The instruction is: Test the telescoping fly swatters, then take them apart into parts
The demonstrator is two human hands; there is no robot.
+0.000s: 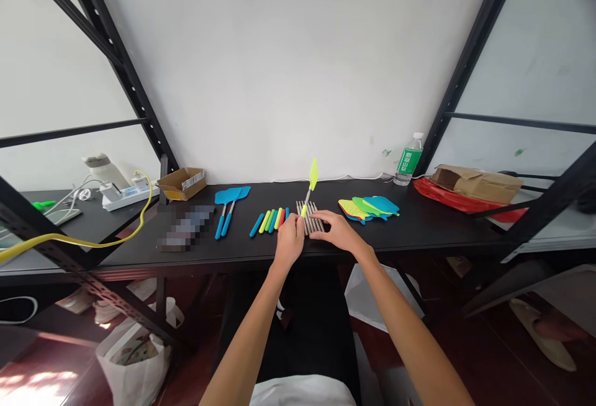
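Observation:
My left hand (289, 241) is closed around the yellow handle of a fly swatter (313, 174), which points up and away from me, its yellow head seen nearly edge-on. My right hand (338, 230) rests over a row of metal rods (315, 225), thumb and fingers apart at the rods. To the left lie several coloured handles (264, 222) in blue, yellow, green and red, partly hidden by my left hand. A fanned pile of flat swatter heads (370, 208) in yellow, green and blue sits on the right. Two blue fly swatters (228, 211) lie farther left.
On the black table (419, 229) stand a small cardboard box (182, 184) and a water bottle (410, 159). A blurred dark object (187, 228) lies front left. A yellow cable (112, 243) crosses by the power strip (128, 196). Brown paper packaging (479, 182) lies far right.

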